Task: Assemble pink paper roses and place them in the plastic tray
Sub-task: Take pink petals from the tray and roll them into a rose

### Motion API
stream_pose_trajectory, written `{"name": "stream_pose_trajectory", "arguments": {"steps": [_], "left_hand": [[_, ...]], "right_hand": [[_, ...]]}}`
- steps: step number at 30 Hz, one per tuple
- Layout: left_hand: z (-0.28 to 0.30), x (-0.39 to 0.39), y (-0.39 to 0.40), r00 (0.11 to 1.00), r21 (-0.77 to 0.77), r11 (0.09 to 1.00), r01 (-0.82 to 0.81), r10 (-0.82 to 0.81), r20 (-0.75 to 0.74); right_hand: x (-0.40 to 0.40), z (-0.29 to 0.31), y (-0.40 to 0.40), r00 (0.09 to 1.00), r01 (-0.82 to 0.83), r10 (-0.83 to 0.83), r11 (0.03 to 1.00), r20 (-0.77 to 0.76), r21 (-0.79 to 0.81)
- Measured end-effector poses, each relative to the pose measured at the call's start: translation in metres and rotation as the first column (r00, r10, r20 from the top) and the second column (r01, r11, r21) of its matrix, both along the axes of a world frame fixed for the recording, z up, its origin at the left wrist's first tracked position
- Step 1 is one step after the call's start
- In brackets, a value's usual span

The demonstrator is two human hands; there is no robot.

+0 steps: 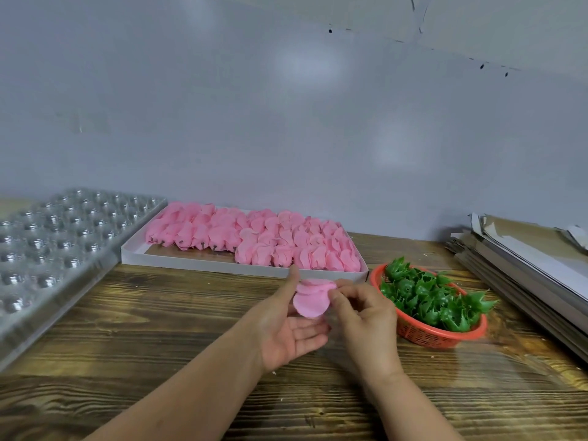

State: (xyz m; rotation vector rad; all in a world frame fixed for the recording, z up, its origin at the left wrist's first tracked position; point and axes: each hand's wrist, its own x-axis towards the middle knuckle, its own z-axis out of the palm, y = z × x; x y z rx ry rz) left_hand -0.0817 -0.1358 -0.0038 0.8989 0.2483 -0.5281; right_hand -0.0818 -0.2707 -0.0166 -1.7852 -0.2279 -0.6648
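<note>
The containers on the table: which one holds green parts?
The red basket at the right, beside the right hand. It holds green leafy pieces; the white box holds pink petals, and the clear plastic tray looks empty.

Plain grey-blue wall (286, 106) with soft light patches, dark wood-grain counter (159, 329), stacked cardboard sheets (525, 259) at right.

Both hands, left hand (291, 326) and right hand (366, 323), hold pink petals (310, 300) above the wooden table (159, 329).

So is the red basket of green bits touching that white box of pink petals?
Cannot tell. In the head view the red basket rim meets the corner of the white box in the image, but no contact or gap shows plainly.
</note>
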Motion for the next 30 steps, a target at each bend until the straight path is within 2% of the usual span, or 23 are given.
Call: {"name": "stream_pose_trajectory", "arguments": {"steps": [4, 7, 9, 11, 13, 14, 15, 18, 20, 22, 25, 30], "left_hand": [[-0.007, -0.014, -0.022, 0.990, 0.058, 0.992, 0.109, -0.113, 0.085], [-0.010, -0.023, -0.040, 0.972, 0.030, 0.989, 0.144, -0.147, 0.185], [-0.009, -0.024, -0.048, 0.977, -0.055, 0.996, 0.064, -0.051, 0.205], [-0.009, -0.027, -0.053, 0.988, -0.201, 0.979, -0.034, 0.064, 0.142], [-0.008, -0.029, -0.057, 0.992, -0.296, 0.955, -0.008, 0.044, 0.116], [-0.005, -0.027, -0.058, 1.000, -0.394, 0.919, 0.006, 0.005, 0.027], [-0.004, -0.027, -0.059, 1.000, -0.415, 0.910, -0.019, 0.008, -0.028], [0.001, -0.030, -0.059, 0.992, -0.320, 0.946, -0.043, 0.078, 0.099], [0.003, -0.034, -0.053, 0.983, -0.442, 0.890, -0.110, 0.164, 0.087], [0.002, -0.033, -0.051, 0.973, -0.529, 0.834, -0.157, 0.222, 0.061], [-0.003, -0.025, -0.043, 0.973, -0.462, 0.873, -0.154, 0.216, 0.084], [-0.010, -0.011, -0.033, 0.973, -0.331, 0.937, -0.111, 0.170, 0.154]], "right_hand": [[0.003, 0.003, -0.001, 0.996, 0.054, -0.040, 0.977, -0.075, 0.206], [-0.002, 0.004, 0.006, 0.981, -0.014, 0.087, 0.924, -0.176, 0.381], [-0.005, 0.005, 0.013, 0.961, -0.036, 0.158, 0.885, -0.226, 0.465], [-0.006, 0.007, 0.019, 0.946, -0.050, 0.209, 0.850, -0.248, 0.524], [-0.009, 0.010, 0.021, 0.928, -0.082, 0.266, 0.828, -0.261, 0.554], [-0.010, 0.011, 0.022, 0.928, -0.093, 0.271, 0.835, -0.257, 0.543], [-0.012, 0.012, 0.022, 0.935, -0.095, 0.252, 0.858, -0.251, 0.505], [-0.015, 0.012, 0.022, 0.972, -0.086, 0.143, 0.955, -0.185, 0.285], [-0.018, 0.012, 0.025, 0.981, -0.110, 0.136, 0.977, -0.137, 0.183], [-0.020, 0.011, 0.027, 0.982, -0.129, 0.147, 0.981, -0.122, 0.145], [-0.017, 0.008, 0.026, 0.992, -0.081, 0.091, 0.991, -0.092, 0.109], [-0.014, 0.005, 0.025, 0.989, -0.064, 0.081, 0.988, -0.126, 0.139]]}}
